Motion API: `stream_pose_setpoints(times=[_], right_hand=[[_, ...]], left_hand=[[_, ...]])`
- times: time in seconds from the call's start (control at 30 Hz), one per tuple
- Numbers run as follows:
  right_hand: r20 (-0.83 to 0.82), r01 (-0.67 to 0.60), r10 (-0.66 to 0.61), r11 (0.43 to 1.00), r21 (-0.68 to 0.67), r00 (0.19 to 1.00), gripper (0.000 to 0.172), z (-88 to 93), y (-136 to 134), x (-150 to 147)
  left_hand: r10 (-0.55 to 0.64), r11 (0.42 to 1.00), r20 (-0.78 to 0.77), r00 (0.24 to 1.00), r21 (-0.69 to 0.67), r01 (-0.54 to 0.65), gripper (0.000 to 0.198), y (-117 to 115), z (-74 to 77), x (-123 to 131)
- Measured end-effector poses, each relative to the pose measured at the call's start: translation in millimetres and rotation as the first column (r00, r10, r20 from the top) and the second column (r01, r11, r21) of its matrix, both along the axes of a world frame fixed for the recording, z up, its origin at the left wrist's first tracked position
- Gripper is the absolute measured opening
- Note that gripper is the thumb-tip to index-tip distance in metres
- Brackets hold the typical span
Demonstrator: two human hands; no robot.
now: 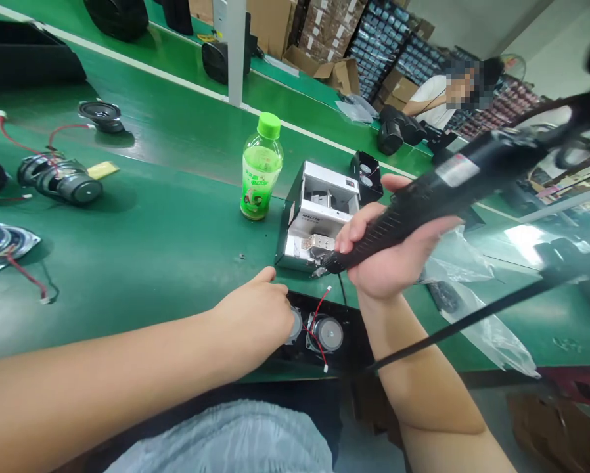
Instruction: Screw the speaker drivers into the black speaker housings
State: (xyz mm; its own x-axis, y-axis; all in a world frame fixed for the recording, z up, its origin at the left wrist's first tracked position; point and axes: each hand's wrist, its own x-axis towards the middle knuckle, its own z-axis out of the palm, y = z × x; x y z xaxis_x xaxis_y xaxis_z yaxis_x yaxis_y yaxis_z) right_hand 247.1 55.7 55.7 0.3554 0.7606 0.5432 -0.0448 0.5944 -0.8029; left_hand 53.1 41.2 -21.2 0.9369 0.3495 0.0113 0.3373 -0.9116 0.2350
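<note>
My right hand [393,259] is closed around a black electric screwdriver [423,197], tilted down to the left. Its tip is at the front of a white-and-black screw feeder [319,213]; whether a screw sits on the bit is too small to tell. Below the feeder lies a long black speaker housing [357,338] holding round speakers [328,334] with red wires and white plugs. My left hand [258,315] is over the housing's left end, fingers curled and their tips hidden. I cannot make out what they hold.
A green-capped drink bottle [261,167] stands left of the feeder. Loose speakers [61,177] with red wires lie on the green table [177,263] at left. Clear plastic bags [487,322] lie at right. A post [236,52] rises behind; a person [437,98] sits across.
</note>
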Motion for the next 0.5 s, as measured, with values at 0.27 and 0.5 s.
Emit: stream_pose_setpoints(times=[0.27, 0.5], right_hand=[[0.042, 0.078, -0.082, 0.991, 0.107, 0.996, 0.069, 39.6, -51.7, -1.0], [-0.050, 0.115, -0.113, 0.993, 0.026, 0.992, 0.056, 40.3, -73.2, -4.3]], left_hand=[[-0.151, 0.984, -0.008, 0.988, -0.091, 0.150, 0.034, 25.4, 18.9, -8.3], [-0.178, 0.903, 0.151, 0.972, -0.368, 0.223, 0.019, 54.8, 58.2, -23.4]])
